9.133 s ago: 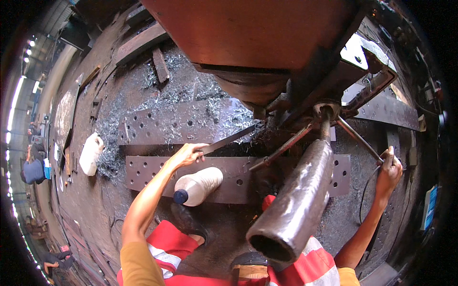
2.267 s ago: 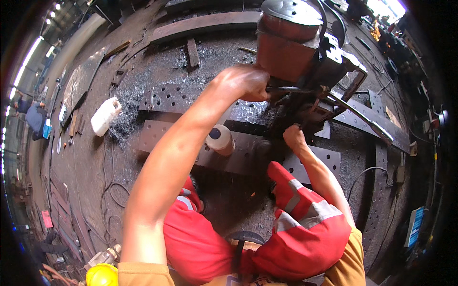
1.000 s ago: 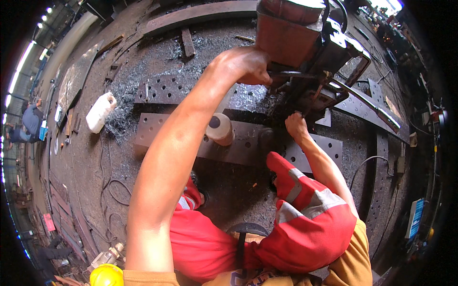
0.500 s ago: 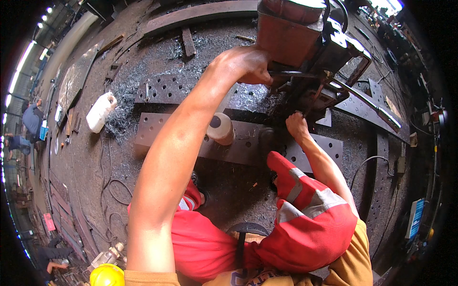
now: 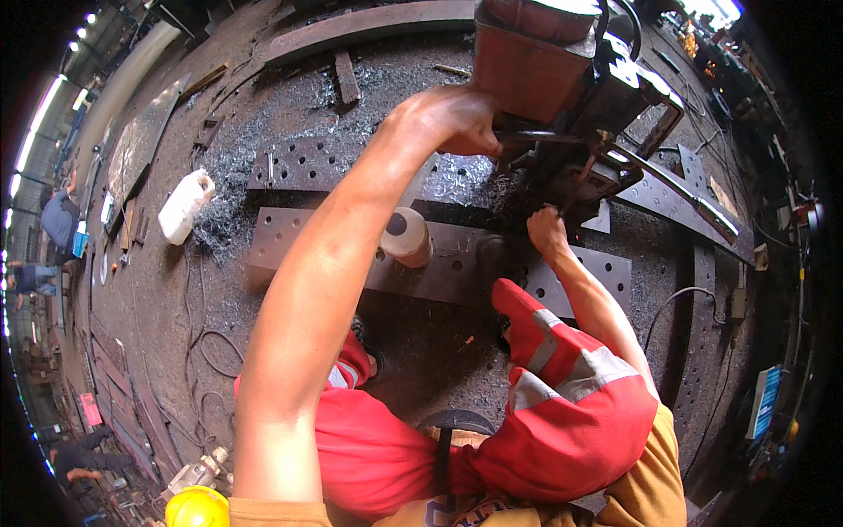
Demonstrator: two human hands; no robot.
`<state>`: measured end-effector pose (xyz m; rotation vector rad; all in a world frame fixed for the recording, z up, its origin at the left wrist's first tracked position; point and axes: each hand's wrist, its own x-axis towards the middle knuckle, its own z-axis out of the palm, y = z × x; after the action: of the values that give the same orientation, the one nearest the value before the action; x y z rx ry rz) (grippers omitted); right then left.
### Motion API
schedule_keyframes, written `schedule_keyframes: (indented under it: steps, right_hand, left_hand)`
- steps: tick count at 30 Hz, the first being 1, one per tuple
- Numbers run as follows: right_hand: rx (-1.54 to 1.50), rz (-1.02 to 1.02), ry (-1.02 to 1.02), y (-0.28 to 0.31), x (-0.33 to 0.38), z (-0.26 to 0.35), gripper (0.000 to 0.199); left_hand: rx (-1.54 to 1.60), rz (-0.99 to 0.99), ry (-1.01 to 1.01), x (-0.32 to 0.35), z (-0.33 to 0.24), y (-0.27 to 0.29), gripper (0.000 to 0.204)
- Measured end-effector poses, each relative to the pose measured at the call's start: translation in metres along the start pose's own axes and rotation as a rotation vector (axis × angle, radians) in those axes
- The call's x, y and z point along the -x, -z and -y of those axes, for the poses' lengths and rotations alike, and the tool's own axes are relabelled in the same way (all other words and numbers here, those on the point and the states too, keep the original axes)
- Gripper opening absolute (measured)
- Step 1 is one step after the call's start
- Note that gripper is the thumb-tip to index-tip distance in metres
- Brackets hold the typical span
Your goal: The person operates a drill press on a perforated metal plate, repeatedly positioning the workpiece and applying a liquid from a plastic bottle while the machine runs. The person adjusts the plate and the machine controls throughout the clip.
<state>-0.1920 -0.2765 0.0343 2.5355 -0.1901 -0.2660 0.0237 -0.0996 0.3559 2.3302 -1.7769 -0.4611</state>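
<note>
A magnetic drill (image 5: 531, 75) with a reddish-brown box-shaped body stands over a steel plate with holes (image 5: 457, 180). My left hand (image 5: 470, 119) reaches across to its near side, fingers curled round the end of a dark lever (image 5: 544, 136) on the drill. Lower down, my right hand (image 5: 548, 230) is closed at the end of a thin reddish rod (image 5: 582, 180) that slants from the same hub; the fingertips are partly hidden. The drill's cutting end is in shadow. A cylindrical tan container with a dark top opening (image 5: 407, 237) stands on a nearer drilled plate (image 5: 448, 268).
Metal shavings (image 5: 228, 211) litter the floor beside a white plastic jug (image 5: 186, 206). Cables (image 5: 215, 351) trail at left. Long steel pieces (image 5: 378, 26) lie beyond, and a yellow hard hat (image 5: 198, 508) is at lower left. Other people (image 5: 61, 220) work far left.
My hands and the drill look nearly unchanged. Orange sparks now show in the far right background, and people at the far left have shifted slightly.
</note>
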Motion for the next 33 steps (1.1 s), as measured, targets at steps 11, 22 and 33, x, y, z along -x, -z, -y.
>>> schedule_keyframes:
  steps: [11,22,33]
  right_hand:
    - [0.009,-0.019,-0.012,-0.005,0.003,0.002,0.021]
    - [0.017,0.039,-0.013,-0.01,0.0,0.004,0.021]
    - [0.033,-0.111,-0.02,-0.011,0.008,-0.001,0.02]
  left_hand:
    - [0.001,0.027,-0.039,-0.002,0.002,-0.001,0.045]
    - [0.024,0.039,0.029,0.005,-0.006,0.005,0.047]
    - [0.04,0.059,-0.062,0.003,-0.009,0.008,0.052]
